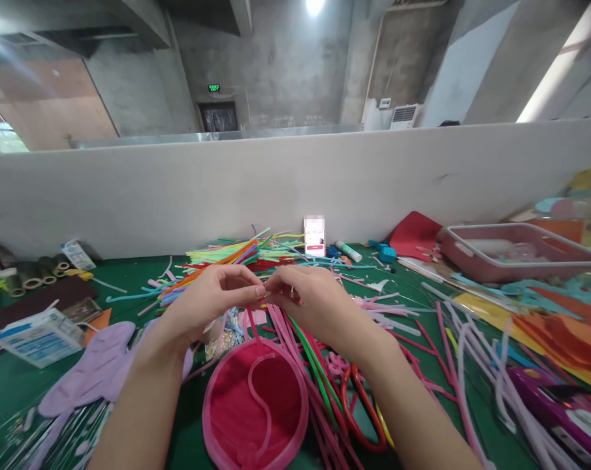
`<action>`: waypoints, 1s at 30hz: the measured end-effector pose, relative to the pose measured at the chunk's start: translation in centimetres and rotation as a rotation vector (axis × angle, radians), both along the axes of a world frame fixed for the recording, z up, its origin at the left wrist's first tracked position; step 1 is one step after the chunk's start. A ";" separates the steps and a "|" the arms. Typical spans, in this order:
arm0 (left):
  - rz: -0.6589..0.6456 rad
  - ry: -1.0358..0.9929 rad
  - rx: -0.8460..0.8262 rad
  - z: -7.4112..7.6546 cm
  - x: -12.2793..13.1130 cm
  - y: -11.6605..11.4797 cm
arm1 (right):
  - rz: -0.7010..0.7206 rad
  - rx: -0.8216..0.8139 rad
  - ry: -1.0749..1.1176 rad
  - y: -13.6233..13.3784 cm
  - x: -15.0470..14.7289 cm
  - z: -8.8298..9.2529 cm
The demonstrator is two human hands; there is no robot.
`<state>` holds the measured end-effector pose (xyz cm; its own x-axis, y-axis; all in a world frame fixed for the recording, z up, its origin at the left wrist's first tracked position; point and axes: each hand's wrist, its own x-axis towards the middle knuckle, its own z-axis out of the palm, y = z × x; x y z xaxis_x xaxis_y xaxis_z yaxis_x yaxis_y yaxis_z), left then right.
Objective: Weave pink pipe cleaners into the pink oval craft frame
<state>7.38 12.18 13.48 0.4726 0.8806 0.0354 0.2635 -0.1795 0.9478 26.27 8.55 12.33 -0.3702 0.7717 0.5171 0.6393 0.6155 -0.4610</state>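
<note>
My left hand (224,290) and my right hand (309,297) meet fingertip to fingertip above the middle of the table, both closed in a pinch. A pink pipe cleaner (253,323) rises to their fingertips from the top of a round pink piece (234,391). That piece has a fuzzy pink rim, a deep red face and a curved pink line across it. What lies exactly between the fingertips is mostly covered by the fingers. Under my right forearm are red-handled scissors (344,398), and pink and green pipe cleaners (309,349) run beside them.
Multicoloured pipe cleaners (236,251) are heaped behind my hands. A phone (314,236) leans against the white partition (202,196). At left are a lilac padded shape (89,372) and a small box (40,336); at right, a pink bin (471,258) and a purple tool (564,411).
</note>
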 end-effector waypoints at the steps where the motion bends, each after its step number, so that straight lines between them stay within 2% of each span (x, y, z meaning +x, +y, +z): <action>1: 0.008 0.020 0.004 0.0 0.1 0.0 | -0.001 -0.016 0.002 0.0 0.0 0.0; 7: 0.017 0.055 0.007 0.1 0.2 -0.2 | -0.002 -0.029 -0.002 0.3 0.5 0.0; 10: 0.086 -0.012 0.012 0.2 -0.6 -0.1 | -0.029 -0.047 0.020 0.4 2.0 0.3; 15: 0.237 -0.141 -0.009 0.9 -2.7 0.0 | -0.243 -0.104 -0.072 0.4 4.9 0.2; 18: 0.268 -0.264 -0.053 1.1 -2.8 0.0 | -0.304 -0.251 -0.235 0.6 4.8 -0.9; 21: 0.270 -0.349 -0.096 1.0 -2.1 0.1 | -0.249 -0.369 -0.324 0.8 2.8 -1.8; 23: 0.284 -0.410 -0.128 0.8 -1.5 0.3 | -0.172 -0.335 -0.281 0.8 1.2 -2.0; 27: 0.328 -0.605 -0.184 0.2 -0.6 0.9 | 0.175 -0.082 0.095 0.5 -1.3 -1.6; 30: 0.338 -0.724 -0.190 -0.5 0.1 1.2 | 0.300 0.094 0.276 0.2 -2.2 -1.6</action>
<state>7.52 13.42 13.02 0.0981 0.9930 0.0652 -0.4139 -0.0189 0.9101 24.09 8.72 10.73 -0.4088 0.5955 0.6915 0.2853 0.8032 -0.5230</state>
